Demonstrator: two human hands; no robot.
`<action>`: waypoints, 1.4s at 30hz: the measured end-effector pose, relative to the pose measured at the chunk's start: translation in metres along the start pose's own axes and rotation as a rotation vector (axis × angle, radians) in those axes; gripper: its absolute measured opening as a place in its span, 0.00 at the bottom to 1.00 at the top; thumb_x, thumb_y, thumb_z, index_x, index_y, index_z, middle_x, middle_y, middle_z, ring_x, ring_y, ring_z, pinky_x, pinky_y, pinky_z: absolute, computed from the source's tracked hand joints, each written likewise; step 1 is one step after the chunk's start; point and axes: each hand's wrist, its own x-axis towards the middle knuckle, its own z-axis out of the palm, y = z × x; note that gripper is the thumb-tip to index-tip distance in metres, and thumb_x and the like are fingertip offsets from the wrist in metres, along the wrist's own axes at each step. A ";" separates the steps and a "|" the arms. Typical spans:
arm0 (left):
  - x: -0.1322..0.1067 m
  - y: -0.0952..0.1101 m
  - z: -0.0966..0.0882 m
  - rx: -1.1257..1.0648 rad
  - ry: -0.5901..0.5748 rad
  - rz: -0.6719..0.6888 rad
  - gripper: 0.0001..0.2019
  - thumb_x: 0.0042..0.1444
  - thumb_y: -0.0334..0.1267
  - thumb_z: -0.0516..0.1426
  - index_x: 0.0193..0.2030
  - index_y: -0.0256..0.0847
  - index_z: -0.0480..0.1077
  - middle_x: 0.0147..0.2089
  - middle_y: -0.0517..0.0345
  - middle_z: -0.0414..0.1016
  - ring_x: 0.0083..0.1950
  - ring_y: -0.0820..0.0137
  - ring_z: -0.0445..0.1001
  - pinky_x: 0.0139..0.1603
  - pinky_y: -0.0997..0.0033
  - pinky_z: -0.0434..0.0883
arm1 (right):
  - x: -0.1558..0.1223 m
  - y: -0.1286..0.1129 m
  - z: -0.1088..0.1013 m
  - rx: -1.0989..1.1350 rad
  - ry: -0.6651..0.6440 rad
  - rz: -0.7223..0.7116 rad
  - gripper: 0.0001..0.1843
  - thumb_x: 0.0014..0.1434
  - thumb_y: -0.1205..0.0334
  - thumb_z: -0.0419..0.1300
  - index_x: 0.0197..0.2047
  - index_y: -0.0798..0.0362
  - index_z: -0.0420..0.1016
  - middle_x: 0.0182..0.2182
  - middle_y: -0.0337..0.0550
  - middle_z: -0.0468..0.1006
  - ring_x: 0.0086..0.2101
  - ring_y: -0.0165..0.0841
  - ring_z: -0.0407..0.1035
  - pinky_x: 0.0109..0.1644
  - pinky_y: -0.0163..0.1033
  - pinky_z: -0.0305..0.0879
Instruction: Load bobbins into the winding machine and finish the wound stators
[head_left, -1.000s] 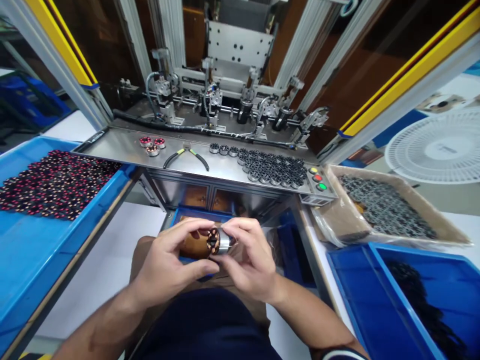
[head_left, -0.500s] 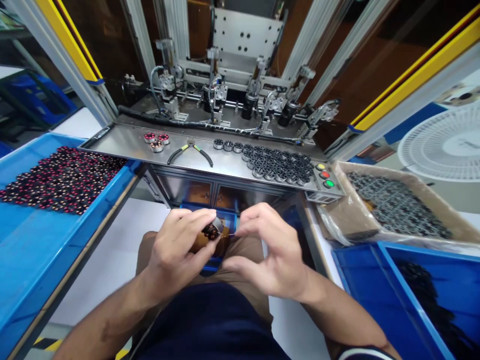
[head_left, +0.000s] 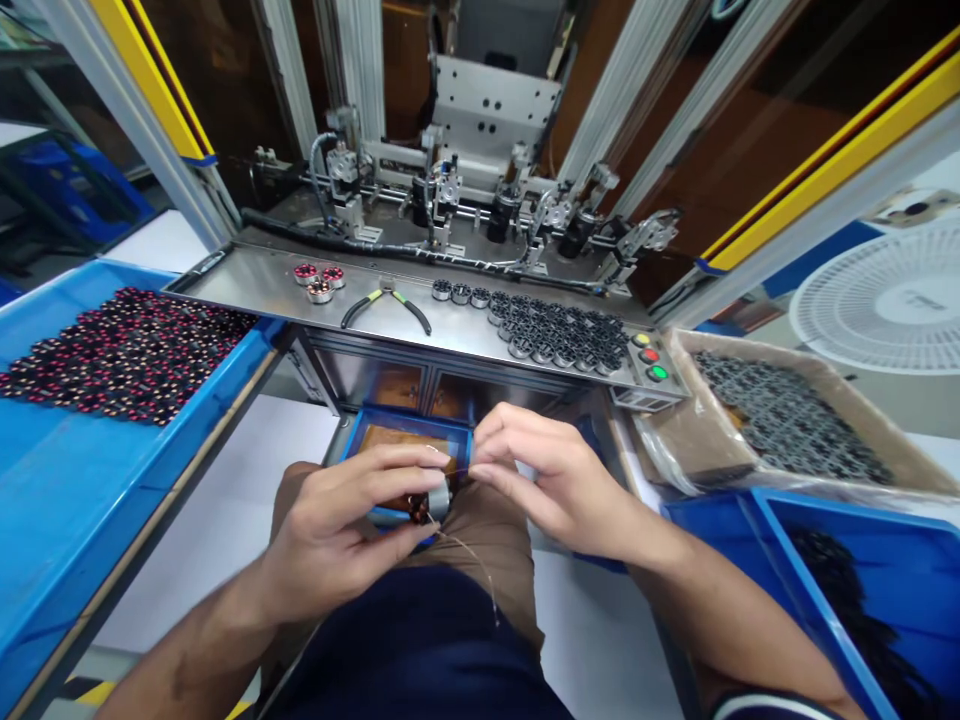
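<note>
Left hand [head_left: 341,525]: low in the near centre, over the person's lap, with the fingers clamped on a small wound stator [head_left: 426,503]. The forefinger lies along its top and the thumb presses from beneath.
Stator: it sits at the tips of the left fingers and pokes out to their right. The copper windings and a grey metal end are just showing, and the rest is hidden in the grip.
Right hand [head_left: 551,480]: just right of the stator and a touch farther away, not touching it. Thumb and forefinger are pinched together at their tips, close above the stator's right end. I cannot tell whether anything is held between them. The other fingers are spread loosely.
Wire [head_left: 480,572]: a thin strand that trails from the stator down and to the right across the dark shirt.
Small blue bin [head_left: 409,425]: right behind the hands, under the bench.
Steel shelf [head_left: 247,290]: farther off. From left to right it carries three red wound stators [head_left: 319,282], pliers [head_left: 386,303] and a heap of dark cores [head_left: 559,335], with the push buttons [head_left: 649,356] at its right end.
Left blue tray [head_left: 67,470]: it holds many wound stators, spread out.
Cardboard box [head_left: 701,440]: on the right, full of dark cores. A blue crate [head_left: 720,560] sits nearer.
</note>
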 end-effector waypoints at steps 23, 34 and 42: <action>-0.002 0.008 0.014 -0.106 0.166 -0.439 0.19 0.51 0.31 0.66 0.50 0.50 0.74 0.48 0.60 0.79 0.45 0.70 0.79 0.45 0.77 0.78 | -0.017 -0.018 0.021 -0.707 0.208 -0.599 0.09 0.57 0.70 0.58 0.38 0.58 0.80 0.50 0.50 0.77 0.57 0.43 0.65 0.56 0.48 0.67; -0.002 0.002 0.015 -0.516 0.142 -0.482 0.20 0.53 0.27 0.64 0.50 0.53 0.74 0.48 0.63 0.80 0.46 0.73 0.80 0.48 0.81 0.77 | -0.013 -0.004 0.023 -0.567 0.183 -0.494 0.09 0.60 0.74 0.55 0.40 0.61 0.76 0.46 0.53 0.80 0.58 0.42 0.66 0.55 0.48 0.69; -0.005 0.000 0.014 0.013 0.259 -0.154 0.24 0.46 0.24 0.66 0.50 0.46 0.74 0.50 0.56 0.78 0.52 0.64 0.77 0.55 0.67 0.75 | -0.016 -0.014 0.000 -0.321 0.128 -0.269 0.20 0.56 0.49 0.66 0.41 0.59 0.74 0.47 0.59 0.76 0.54 0.47 0.68 0.58 0.54 0.68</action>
